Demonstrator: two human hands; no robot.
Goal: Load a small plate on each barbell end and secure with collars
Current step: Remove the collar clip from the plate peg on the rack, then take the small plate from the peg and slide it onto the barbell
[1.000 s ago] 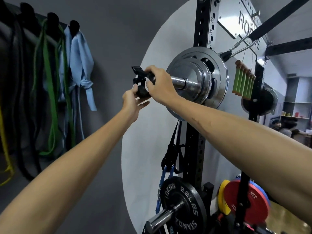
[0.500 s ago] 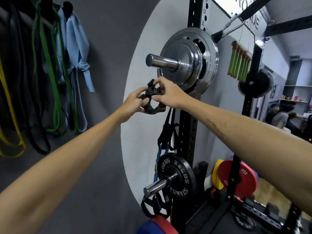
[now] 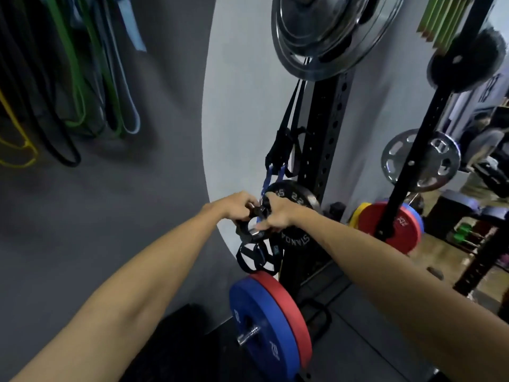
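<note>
A black clamp collar [image 3: 248,222] is held between both hands in front of the rack. My left hand [image 3: 236,207] grips its left side and my right hand [image 3: 278,216] grips its right side. The collar's ring sits at the tip of a chrome peg [image 3: 255,232] that carries a black 10 kg plate [image 3: 297,239]; whether it is around the peg I cannot tell. Large chrome plates [image 3: 325,34] hang on the barbell sleeve at the top edge, and the sleeve tip is out of view.
A blue plate [image 3: 256,326] and a red plate [image 3: 287,307] sit on a low peg below my hands. The black rack upright [image 3: 326,128] has straps [image 3: 283,142] hanging on it. Resistance bands [image 3: 82,78] hang on the grey wall at left. More plates [image 3: 394,230] are stored at right.
Both hands took the collar off the upper barbell sleeve and carried it down to the lower peg with the black plate. The view tilted downward.
</note>
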